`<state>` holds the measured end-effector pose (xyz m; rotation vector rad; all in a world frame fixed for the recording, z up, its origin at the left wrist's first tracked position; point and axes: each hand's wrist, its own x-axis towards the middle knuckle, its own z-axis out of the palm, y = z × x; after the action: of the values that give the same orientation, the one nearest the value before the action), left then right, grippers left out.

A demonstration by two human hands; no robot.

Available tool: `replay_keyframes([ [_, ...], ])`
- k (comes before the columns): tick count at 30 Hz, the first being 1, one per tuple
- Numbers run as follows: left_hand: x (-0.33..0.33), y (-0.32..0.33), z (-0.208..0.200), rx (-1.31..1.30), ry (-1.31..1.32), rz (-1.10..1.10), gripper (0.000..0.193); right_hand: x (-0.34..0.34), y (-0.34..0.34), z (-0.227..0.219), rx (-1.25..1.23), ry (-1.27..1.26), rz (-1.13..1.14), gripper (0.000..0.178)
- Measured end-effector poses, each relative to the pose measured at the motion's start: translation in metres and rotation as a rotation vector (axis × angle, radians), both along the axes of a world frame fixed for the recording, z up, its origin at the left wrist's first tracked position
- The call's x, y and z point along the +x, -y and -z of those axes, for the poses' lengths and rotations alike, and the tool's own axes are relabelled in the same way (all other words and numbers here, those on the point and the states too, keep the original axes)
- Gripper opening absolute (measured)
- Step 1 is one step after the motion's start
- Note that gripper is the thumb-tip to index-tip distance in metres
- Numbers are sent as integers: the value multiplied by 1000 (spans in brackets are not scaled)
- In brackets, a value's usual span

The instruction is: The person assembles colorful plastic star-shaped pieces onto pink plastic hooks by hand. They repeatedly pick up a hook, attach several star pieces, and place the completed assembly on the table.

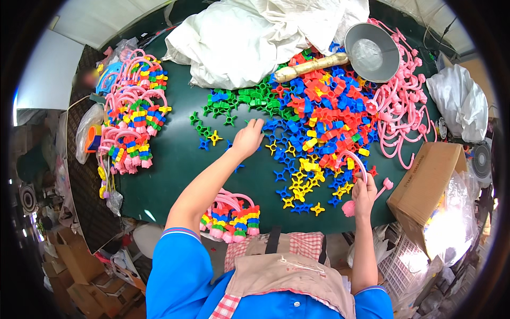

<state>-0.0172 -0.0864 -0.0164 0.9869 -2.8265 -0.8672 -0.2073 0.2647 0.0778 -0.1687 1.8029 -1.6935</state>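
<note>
Work surface: dark green table, across the middle of the frame.
Handle: pink curved handle, right of centre, arched above the gripping fingers; pink flower-shaped ends show near the same hand.
Right grip: right hand, fingers curled around the pink curved handle.
Left reach: left hand, centre of the frame, fingers bent down beside the loose pieces; cannot tell whether one is held.
Pieces: star-shaped pieces in red, blue, yellow and green, heaped from centre to upper right.
Strung handles: one bunch at lower centre; larger stack at upper left.
Loose handles: pink pile, upper right.
Heap top: wooden stick beside a grey bowl.
Surroundings: white sack, upper centre; cardboard box, right.
</note>
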Motion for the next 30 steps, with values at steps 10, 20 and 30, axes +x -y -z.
replay_keyframes([
  [10,11,-69,-1,-144,-54,264,33,22,24,-17,-81,13,-18,28],
  [20,0,-104,-46,1619,-500,-626,37,73,47,-22,-319,240,290,35],
  [30,-7,-150,-83,2187,-587,-198,59,118,21,-8,-240,990,239,43],
])
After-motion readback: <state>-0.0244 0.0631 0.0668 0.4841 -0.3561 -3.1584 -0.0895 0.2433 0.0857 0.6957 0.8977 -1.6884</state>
